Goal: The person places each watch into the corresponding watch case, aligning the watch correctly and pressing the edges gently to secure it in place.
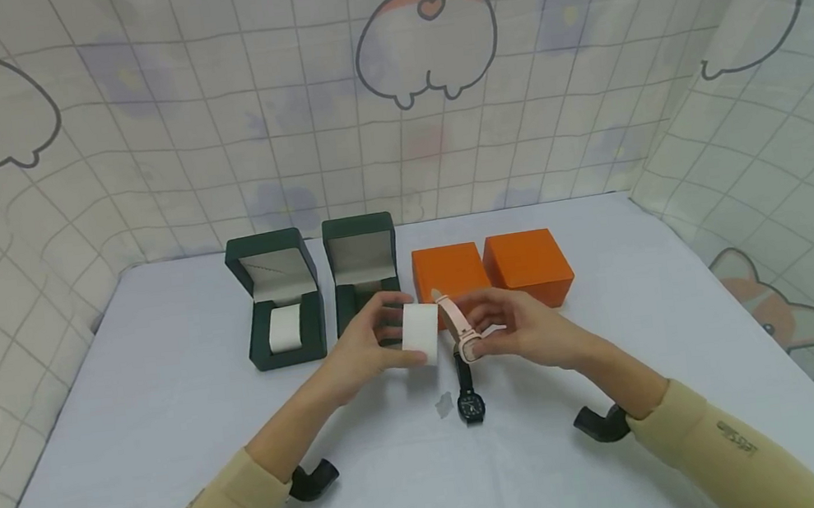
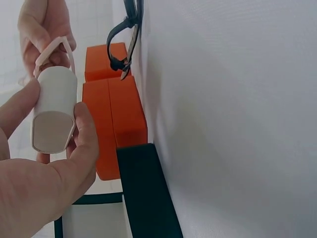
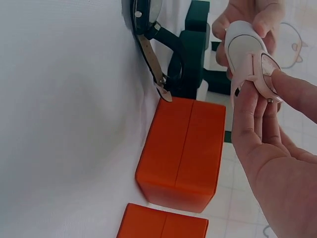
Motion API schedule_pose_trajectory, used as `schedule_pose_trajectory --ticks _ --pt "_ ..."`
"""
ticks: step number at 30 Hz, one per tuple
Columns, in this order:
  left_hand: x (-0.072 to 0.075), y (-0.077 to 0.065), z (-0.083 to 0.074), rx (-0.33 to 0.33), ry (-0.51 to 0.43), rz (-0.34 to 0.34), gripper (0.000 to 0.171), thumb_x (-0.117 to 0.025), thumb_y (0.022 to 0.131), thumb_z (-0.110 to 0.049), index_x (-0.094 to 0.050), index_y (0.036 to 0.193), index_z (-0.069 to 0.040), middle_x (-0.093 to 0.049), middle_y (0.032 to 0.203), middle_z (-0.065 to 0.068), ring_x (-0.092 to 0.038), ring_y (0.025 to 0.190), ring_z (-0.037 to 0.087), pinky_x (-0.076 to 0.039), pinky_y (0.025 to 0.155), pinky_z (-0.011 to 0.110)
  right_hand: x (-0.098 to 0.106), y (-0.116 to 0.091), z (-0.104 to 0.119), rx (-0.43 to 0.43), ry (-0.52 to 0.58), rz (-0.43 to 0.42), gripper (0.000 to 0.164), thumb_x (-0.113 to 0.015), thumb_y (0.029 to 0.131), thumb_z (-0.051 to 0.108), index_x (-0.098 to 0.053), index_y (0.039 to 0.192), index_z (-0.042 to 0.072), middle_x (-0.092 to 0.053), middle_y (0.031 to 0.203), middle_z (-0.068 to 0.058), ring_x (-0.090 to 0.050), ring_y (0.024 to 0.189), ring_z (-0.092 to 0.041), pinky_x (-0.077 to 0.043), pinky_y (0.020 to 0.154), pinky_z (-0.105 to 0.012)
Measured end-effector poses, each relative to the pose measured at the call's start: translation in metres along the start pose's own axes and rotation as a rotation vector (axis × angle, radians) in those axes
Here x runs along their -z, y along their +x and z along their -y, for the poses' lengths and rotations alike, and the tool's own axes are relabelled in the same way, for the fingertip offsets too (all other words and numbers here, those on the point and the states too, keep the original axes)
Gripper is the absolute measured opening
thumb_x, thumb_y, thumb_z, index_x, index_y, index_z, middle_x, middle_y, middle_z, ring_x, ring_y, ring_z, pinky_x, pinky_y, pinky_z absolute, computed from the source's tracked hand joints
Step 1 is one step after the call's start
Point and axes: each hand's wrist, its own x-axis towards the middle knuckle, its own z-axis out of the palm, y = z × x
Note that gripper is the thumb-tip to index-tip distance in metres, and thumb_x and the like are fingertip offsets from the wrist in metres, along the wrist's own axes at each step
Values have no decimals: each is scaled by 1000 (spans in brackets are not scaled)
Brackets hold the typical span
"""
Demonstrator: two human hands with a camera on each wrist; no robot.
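Observation:
In the head view my left hand [image 1: 367, 342] grips a white watch cushion [image 1: 420, 334] between thumb and fingers, above the table. My right hand [image 1: 526, 328] pinches a pink-strapped wristwatch [image 1: 457, 321] right beside the cushion's right end. From the right wrist, the watch's pink strap [image 3: 242, 74] forms a loop that overlaps the near end of the cushion [image 3: 242, 34]. Seen from the left wrist, the strap loop [image 2: 49, 49] sits at the cushion's far end. Below the hands a black wristwatch [image 1: 471, 404] lies on the table.
Two dark green watch boxes stand with lids up: the left box [image 1: 258, 344] holds a white cushion [image 1: 285, 328], and the right box [image 1: 358, 224] is partly behind my left hand. Two orange boxes [image 1: 448, 262] [image 1: 526, 254] stand at the back right. A small clear scrap [image 1: 444, 405] lies beside the black watch.

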Motion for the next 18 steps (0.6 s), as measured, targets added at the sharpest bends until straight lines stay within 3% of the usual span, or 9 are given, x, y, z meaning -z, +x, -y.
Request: schedule_pose_trajectory --ticks 12,18 --pt "-6 0 2 -2 28 -11 80 -89 80 -6 -47 148 -14 -53 139 11 -57 120 33 -53 98 51 -5 5 -2 35 -7 7 64 -81 90 12 -52 147 11 -67 111 -9 -64 106 -28 -57 91 -34" --pt "-8 -3 2 3 -18 0 70 -85 86 -12 -49 146 -18 -53 140 11 -57 121 32 -54 97 47 -7 6 -2 23 3 13 62 -80 91 9 -52 147 11 -67 111 -9 -63 106 -28 -57 91 -33"
